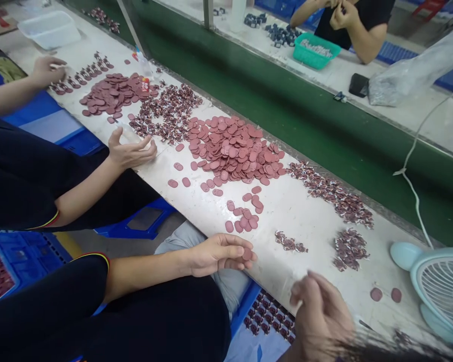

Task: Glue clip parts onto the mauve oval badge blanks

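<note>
A long pale counter (pixel 305 221) is seen running from the upper left to the lower right, strewn with dusty-red oval discs. The left hand (pixel 219 254) is rested at the near edge of the counter, its fingers (pixel 245 256) curled narrowly around one red disc (pixel 246 254), which is pinched at the fingertips just over the edge. The right hand (pixel 320 314) is raised near the bottom of the view and is blurred; its fingers are bent inward, but whether anything is held between them cannot be told. A small cluster of discs (pixel 245 213) lies on the counter just beyond the left hand, and a far larger heap of discs (pixel 234 148) is spread further back. Small piles of darker, finished pieces (pixel 349 249) are gathered to the right, near a pale blue fan (pixel 441 286). Two loose discs (pixel 385 294) lie between the right hand and the fan. Further along the counter, a co-worker's hand (pixel 130 151) is held loosely open, and another person's hand (pixel 47 70) is laid by a row of pieces. Across the green belt (pixel 287 115), a green basket (pixel 315 50) stands before another seated person.
</note>
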{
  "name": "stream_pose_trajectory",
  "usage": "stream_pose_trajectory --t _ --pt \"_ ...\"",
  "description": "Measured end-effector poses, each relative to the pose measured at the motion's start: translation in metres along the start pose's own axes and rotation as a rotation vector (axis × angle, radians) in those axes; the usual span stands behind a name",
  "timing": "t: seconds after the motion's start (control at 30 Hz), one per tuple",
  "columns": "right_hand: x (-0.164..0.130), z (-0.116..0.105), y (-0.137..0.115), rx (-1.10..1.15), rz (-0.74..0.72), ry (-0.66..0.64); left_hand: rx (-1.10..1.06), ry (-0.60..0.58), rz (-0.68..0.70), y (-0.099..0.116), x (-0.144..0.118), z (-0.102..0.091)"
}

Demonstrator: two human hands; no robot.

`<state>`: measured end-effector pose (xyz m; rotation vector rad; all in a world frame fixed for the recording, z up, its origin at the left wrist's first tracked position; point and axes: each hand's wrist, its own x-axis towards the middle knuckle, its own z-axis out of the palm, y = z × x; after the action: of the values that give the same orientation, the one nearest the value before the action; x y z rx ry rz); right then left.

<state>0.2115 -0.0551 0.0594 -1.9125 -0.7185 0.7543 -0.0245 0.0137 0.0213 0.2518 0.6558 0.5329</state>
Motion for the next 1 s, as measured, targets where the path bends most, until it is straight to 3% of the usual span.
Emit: stream_pose_trajectory --t 0.07,0.17,0.37,0.53,0.8,0.9,1.0 --pt "0.024 0.010 0.001 -0.287 -0.037 0.088 0.006 -0.003 -0.001 0.000 0.000 0.001" --pt "0.058 0.019 0.005 -0.580 0.008 0.102 0.006 0.000 -0.007 0.000 -0.001 0.005" --pt "0.078 0.019 0.016 -0.771 0.047 0.069 0.002 0.051 -0.026 -0.003 -0.004 0.006" --pt "0.077 0.014 0.020 -0.783 -0.024 0.038 0.059 0.041 -0.021 -0.005 -0.002 0.001" --pt "0.084 0.011 0.025 -0.591 0.059 0.095 0.134 0.023 -0.027 -0.003 -0.002 0.002" --pt "0.071 0.004 0.022 -0.478 0.060 0.067 0.141 0.046 -0.017 -0.004 -0.002 -0.001" --pt "0.037 0.002 0.019 -0.310 0.022 0.077 0.148 0.081 0.004 -0.005 0.001 -0.001"
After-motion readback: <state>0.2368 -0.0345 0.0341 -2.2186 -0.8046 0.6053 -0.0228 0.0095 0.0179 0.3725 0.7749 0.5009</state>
